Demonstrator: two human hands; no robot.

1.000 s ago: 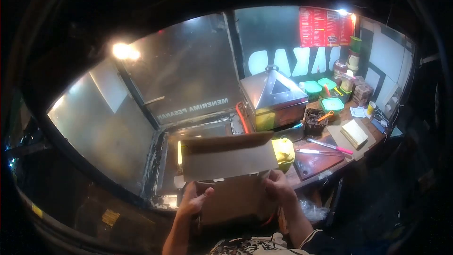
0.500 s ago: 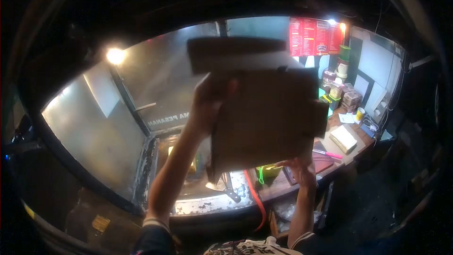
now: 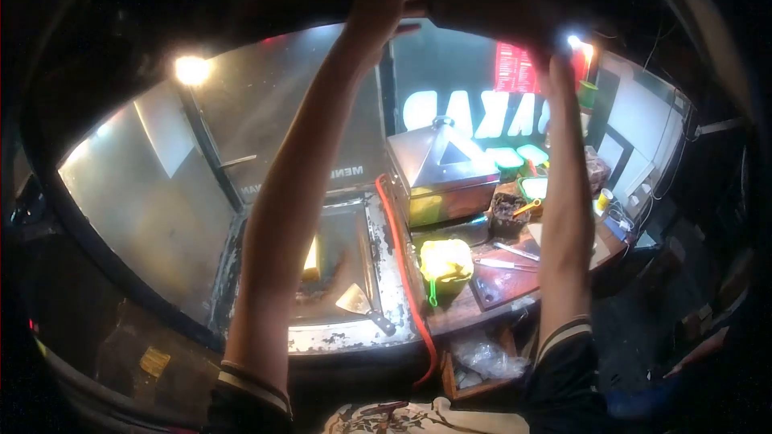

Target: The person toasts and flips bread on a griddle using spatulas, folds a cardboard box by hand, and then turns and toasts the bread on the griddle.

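Both my arms stretch up toward the top of the view, where a dark cardboard box (image 3: 498, 4) is held overhead. My left hand (image 3: 386, 8) is at the box's left edge, fingers closed against it. At the lower right corner is my right hand (image 3: 556, 68), dim and partly blurred, gripping the box. Its far side and most of its shape are lost in shadow. Below my left arm lies a griddle (image 3: 338, 269) with a wide scraper (image 3: 354, 299) on it.
A metal box with a peaked lid (image 3: 442, 169) stands beyond a yellow tub (image 3: 446, 261). Knives (image 3: 507, 264) lie on the wooden counter. A red hose (image 3: 400, 249) runs beside the griddle. Below sits a wooden crate (image 3: 482, 386) with plastic bags. Glass panels (image 3: 297, 104) enclose the far side.
The cardboard box has gone from in front of me to high overhead, with both hands rising along with it. The metal box and counter behind it now show.
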